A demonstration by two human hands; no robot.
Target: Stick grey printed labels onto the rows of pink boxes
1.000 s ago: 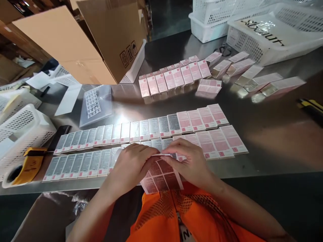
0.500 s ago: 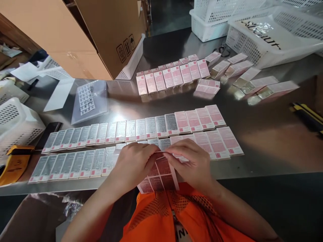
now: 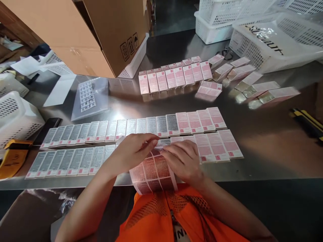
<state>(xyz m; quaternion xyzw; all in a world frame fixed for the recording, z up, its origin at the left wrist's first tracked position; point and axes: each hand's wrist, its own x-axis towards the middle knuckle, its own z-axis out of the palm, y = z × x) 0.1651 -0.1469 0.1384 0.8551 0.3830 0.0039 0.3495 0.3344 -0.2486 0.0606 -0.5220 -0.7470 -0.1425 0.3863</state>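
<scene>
A sheet of red-pink labels (image 3: 154, 168) in a grid, with pale margins, curves down in front of my orange vest. My left hand (image 3: 133, 149) is closed at its upper edge, thumb and forefinger together near a thin white strip. On the other side of that strip, my right hand (image 3: 185, 159) pinches the same edge with curled fingers. Just beyond my hands lie two rows of small flat boxes, grey-faced boxes (image 3: 93, 131) at the left and pink-faced boxes (image 3: 216, 117) at the right. My hands hide part of the nearer row.
Upright pink boxes (image 3: 166, 80) stand farther back, with several tilted boxes (image 3: 248, 80) to their right. A large carton (image 3: 121, 37) and white baskets (image 3: 248, 43) line the back. A clear sleeve with a small printed sheet (image 3: 87, 95) lies left; a yellow-black tool (image 3: 308, 122) lies right.
The label sheet has bowed outward and swung a little left, showing more of its face. My left hand's fingertips have risen slightly, and my right hand has curled further and dropped a little.
</scene>
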